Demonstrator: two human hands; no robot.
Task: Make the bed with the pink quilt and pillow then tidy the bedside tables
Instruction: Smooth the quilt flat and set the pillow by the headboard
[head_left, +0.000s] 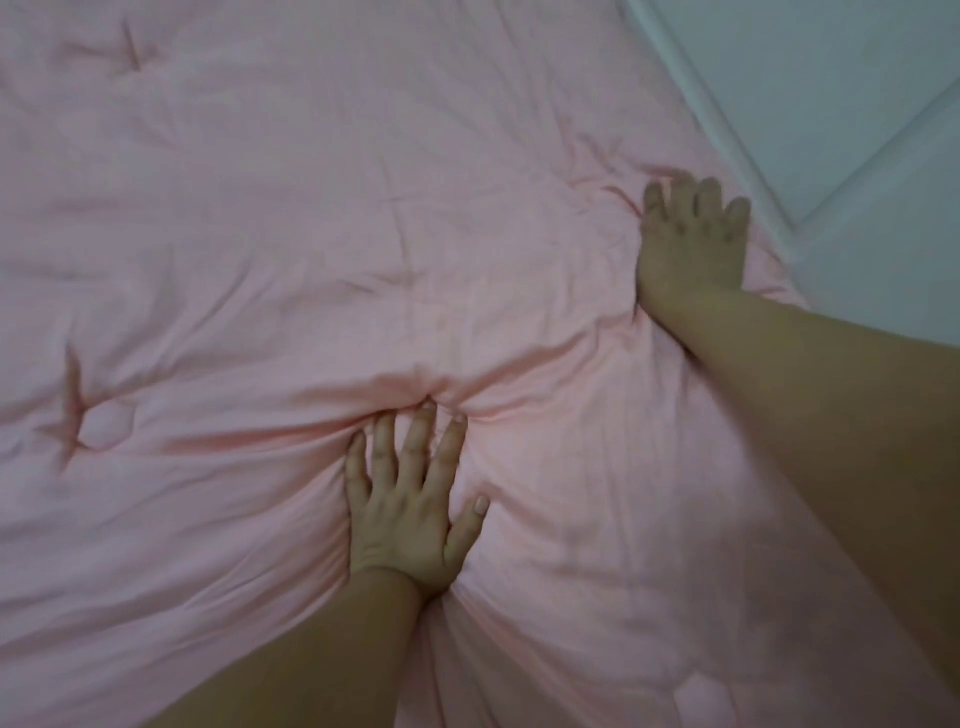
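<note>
The pink quilt (270, 249) fills almost the whole view, puffy and tufted, with creases running toward both hands. My left hand (410, 499) lies flat on it at lower centre, fingers spread, pressing the fabric into a ridge ahead of the fingertips. My right hand (691, 244) lies flat on the quilt near its right edge, fingers apart and pointing away from me, pushing folds up beside it. Neither hand holds anything. No pillow or bedside table shows.
A pale padded panel (841, 104) with stitched seams, apparently the headboard, borders the quilt at the upper right. The quilt's edge runs diagonally along it.
</note>
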